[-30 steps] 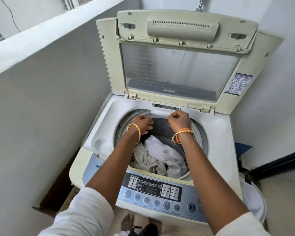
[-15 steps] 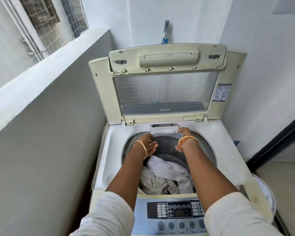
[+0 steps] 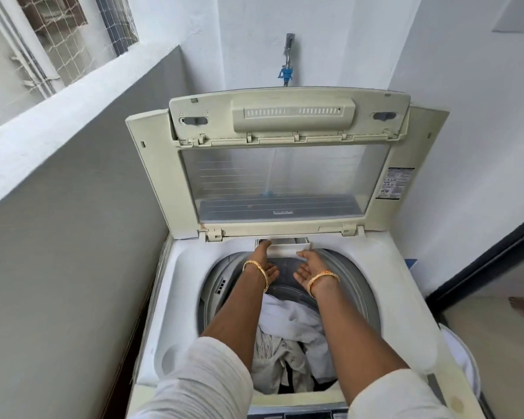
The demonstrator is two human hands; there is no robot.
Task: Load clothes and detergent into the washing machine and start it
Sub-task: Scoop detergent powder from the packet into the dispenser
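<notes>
A top-loading washing machine (image 3: 182, 300) stands with its lid (image 3: 285, 176) raised upright. White and beige clothes (image 3: 288, 343) lie in the drum. At the back rim a small white detergent drawer (image 3: 289, 247) sticks out over the drum. My left hand (image 3: 262, 261) reaches to the drawer's left end, fingers straight and touching it. My right hand (image 3: 310, 264) is under the drawer's front, palm up, fingers straight. Both wrists wear gold bangles.
A grey wall with a white ledge (image 3: 73, 95) runs close along the left. A tap with a blue fitting (image 3: 286, 72) is on the back wall. A white laundry basket (image 3: 463, 367) sits at the machine's right. A dark door frame (image 3: 481, 261) is at right.
Both fists have opened and moved back to the drawer, which now sticks out from the back rim. My view has tilted up, so the control panel has slid almost out of frame.
</notes>
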